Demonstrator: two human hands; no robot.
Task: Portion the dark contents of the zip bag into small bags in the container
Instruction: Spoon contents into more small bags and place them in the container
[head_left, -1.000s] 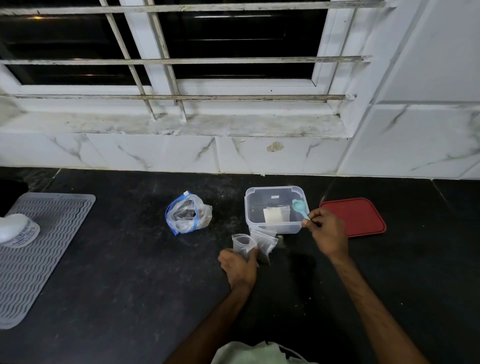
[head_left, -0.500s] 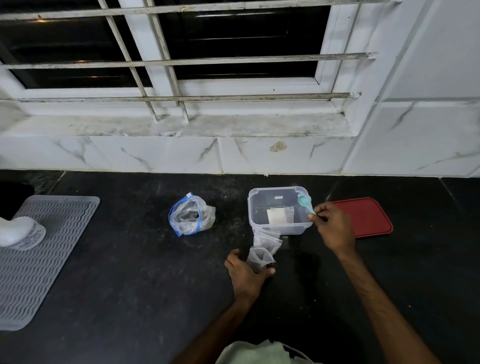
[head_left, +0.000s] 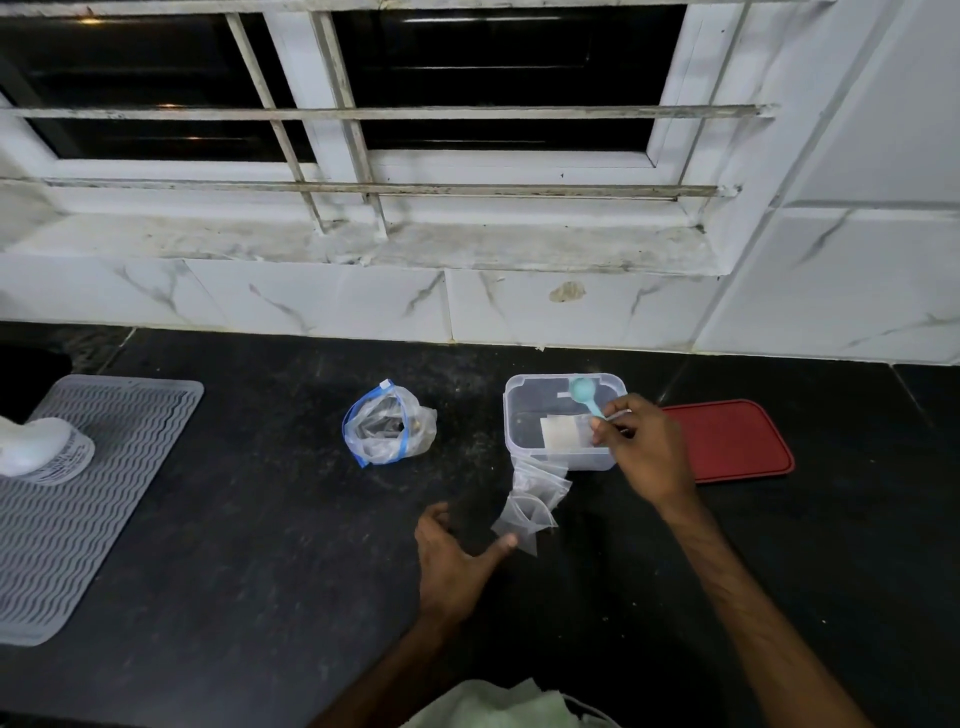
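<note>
Head: right hand (head_left: 644, 457) covers spoon (head_left: 581, 388) handle end; zip bag (head_left: 387, 428) contents indistinct (dark).

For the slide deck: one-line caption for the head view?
Right hand holds a small teal plastic scoop over the clear plastic container; left hand open beside small clear bags.

Left grip (head_left: 457, 561) low, fingers loosely spread, thumb out, right grip (head_left: 644, 452) forward, pinching teal spoon (head_left: 583, 391)

Left hand (head_left: 452, 564) has dropped its grip on the small bags (head_left: 535, 501) — now beside them.
</note>
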